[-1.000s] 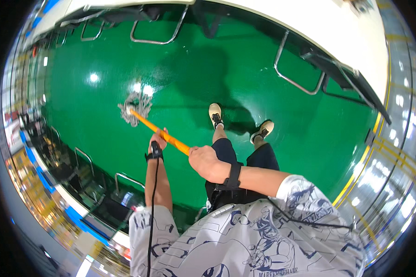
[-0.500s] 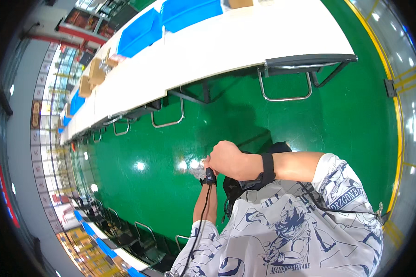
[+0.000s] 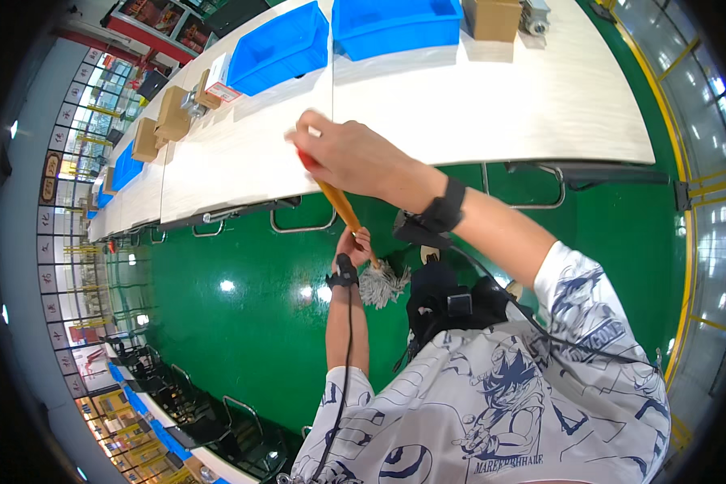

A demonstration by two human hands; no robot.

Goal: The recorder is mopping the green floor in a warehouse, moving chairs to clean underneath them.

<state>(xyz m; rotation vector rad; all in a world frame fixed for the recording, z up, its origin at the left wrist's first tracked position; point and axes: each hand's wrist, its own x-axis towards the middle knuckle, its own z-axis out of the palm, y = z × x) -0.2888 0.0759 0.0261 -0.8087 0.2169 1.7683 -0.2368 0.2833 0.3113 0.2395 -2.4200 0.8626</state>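
Observation:
A string mop [image 3: 343, 205] with a wooden handle and a red top end slants between my two hands. Its grey-white strands [image 3: 383, 284] lie on the green floor close to my feet. Up at the red end, over the long table, my right hand [image 3: 336, 155] is closed on the handle, slightly smeared by motion. Lower down the shaft, my left hand [image 3: 352, 246] wraps round the wood. Dark straps circle both wrists, and a cable runs along my left forearm.
A long pale table [image 3: 492, 113] crosses ahead with blue bins [image 3: 278, 50], cardboard boxes [image 3: 492, 18] and metal parts on it. Stools with bent metal frames [image 3: 302, 222] sit under its edge. Chairs and another table [image 3: 169, 440] stand at the lower left.
My right hand has risen away from my left, up and to the left. The mop's handle now shows between them, and its head has come into clearer view. The table sits lower in view.

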